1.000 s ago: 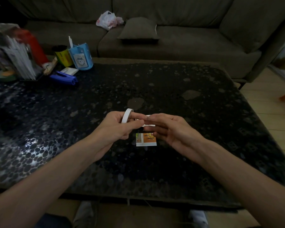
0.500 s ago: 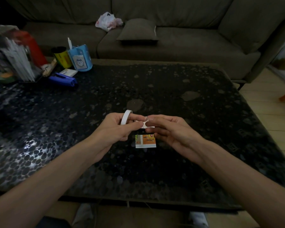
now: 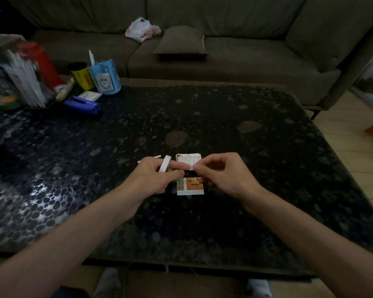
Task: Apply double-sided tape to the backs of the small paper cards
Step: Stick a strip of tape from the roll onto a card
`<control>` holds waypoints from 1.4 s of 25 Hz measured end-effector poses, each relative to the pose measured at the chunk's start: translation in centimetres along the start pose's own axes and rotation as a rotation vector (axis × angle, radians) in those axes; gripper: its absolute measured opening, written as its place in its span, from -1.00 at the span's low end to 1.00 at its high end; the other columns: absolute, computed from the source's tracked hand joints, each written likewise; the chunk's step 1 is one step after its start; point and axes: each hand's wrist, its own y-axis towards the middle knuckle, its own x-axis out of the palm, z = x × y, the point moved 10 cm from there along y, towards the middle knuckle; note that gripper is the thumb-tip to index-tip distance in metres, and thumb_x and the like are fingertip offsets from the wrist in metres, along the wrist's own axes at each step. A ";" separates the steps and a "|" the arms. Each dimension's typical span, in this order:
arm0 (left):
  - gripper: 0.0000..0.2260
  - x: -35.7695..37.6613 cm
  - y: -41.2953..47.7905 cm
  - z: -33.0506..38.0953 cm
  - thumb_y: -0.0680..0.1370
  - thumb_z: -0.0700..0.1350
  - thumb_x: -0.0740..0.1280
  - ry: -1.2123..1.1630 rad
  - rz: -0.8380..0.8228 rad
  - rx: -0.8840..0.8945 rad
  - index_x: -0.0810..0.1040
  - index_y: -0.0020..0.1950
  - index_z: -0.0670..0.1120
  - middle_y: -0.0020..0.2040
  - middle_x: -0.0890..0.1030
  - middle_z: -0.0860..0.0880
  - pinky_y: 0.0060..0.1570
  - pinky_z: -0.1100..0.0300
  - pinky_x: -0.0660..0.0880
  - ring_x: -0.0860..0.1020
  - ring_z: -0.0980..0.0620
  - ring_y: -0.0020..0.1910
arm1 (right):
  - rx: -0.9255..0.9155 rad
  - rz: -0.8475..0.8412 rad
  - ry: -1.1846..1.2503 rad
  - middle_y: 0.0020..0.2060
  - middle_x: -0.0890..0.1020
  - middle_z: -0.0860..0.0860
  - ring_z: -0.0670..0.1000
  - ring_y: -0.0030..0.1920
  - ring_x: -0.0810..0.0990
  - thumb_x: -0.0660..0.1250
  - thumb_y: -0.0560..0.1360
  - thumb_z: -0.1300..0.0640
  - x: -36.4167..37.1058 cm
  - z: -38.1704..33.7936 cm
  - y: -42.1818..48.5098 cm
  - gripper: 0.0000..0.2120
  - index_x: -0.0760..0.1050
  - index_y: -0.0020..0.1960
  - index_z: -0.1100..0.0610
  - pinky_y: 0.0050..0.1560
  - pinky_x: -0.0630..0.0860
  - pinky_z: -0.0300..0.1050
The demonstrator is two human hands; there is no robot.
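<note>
Since the earlier frame my hands have drawn apart. The left hand (image 3: 153,176) grips the small white roll of double-sided tape (image 3: 165,163), and the right hand (image 3: 222,175) pinches its freed white strip (image 3: 188,167), which is stretched over the orange printed paper card (image 3: 191,186) lying on the black pebble-patterned table (image 3: 246,211). I judge a length is being pulled off; next it needs a clean tear, then pressing onto the card.

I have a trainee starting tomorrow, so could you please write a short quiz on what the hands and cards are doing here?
1. Multiple choice: what do the fingers of the right hand pinch? A) the tape's free end B) a pen C) scissors
2. True or false: the tape roll lies loose, held by neither hand.
3. Fill in: the single card on the table, nearer the person than the card stack, shows a mostly ___ picture.
Key: 1 A. 2 false; the left hand holds it. 3 orange.
</note>
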 end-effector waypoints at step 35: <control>-0.88 0.8 -2.5 -0.7 0.60 0.15 0.37 0.994 -0.095 0.301 0.58 0.12 0.22 -0.36 0.47 0.13 -0.30 0.13 0.44 0.48 0.15 -0.35 | 0.282 0.001 -0.091 -0.05 0.71 -0.09 -0.12 -0.04 0.64 0.49 0.56 0.07 1.6 3.7 0.9 -0.96 0.72 -0.04 -0.05 -0.05 0.55 -0.21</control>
